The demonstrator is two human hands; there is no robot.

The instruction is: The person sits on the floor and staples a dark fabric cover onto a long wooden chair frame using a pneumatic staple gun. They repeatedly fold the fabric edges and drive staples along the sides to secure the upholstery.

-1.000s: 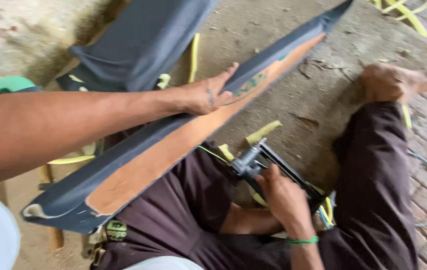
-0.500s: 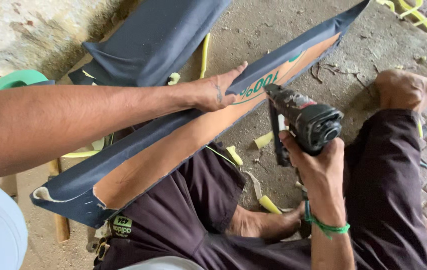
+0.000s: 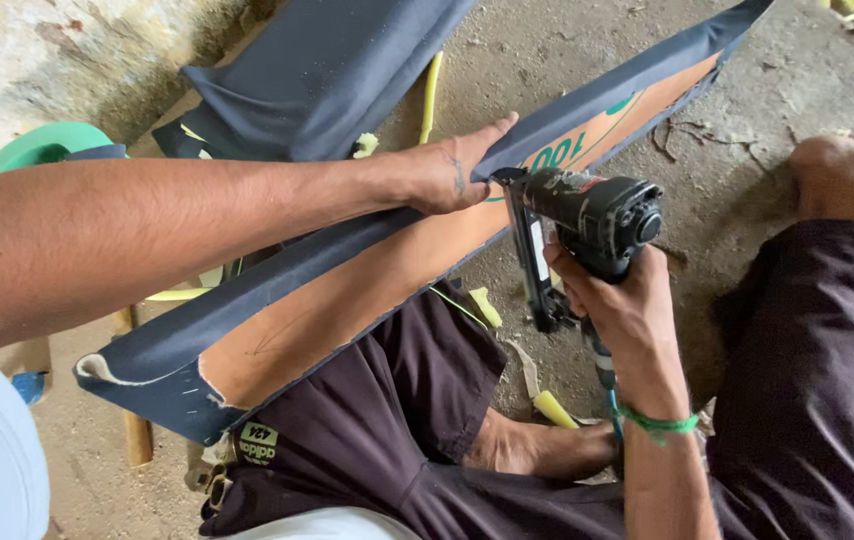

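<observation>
My left hand lies flat on a long wooden board wrapped in dark blue fabric, pressing the fabric edge down near the board's middle. The board runs diagonally from lower left to upper right across my lap. My right hand grips a black pneumatic staple gun, whose nose sits at the fabric edge just right of my left fingers. A green band circles my right wrist. I sit cross-legged in dark trousers on a concrete floor.
A second dark blue fabric-covered panel lies beyond the board. A green plastic stool stands at the left. Yellow foam scraps and a yellow hose lie on the floor. My bare foot rests at the right.
My right hand lifted the staple gun from beside my leg and brought it up to the board's fabric edge. My left hand stayed pressed on the board.
</observation>
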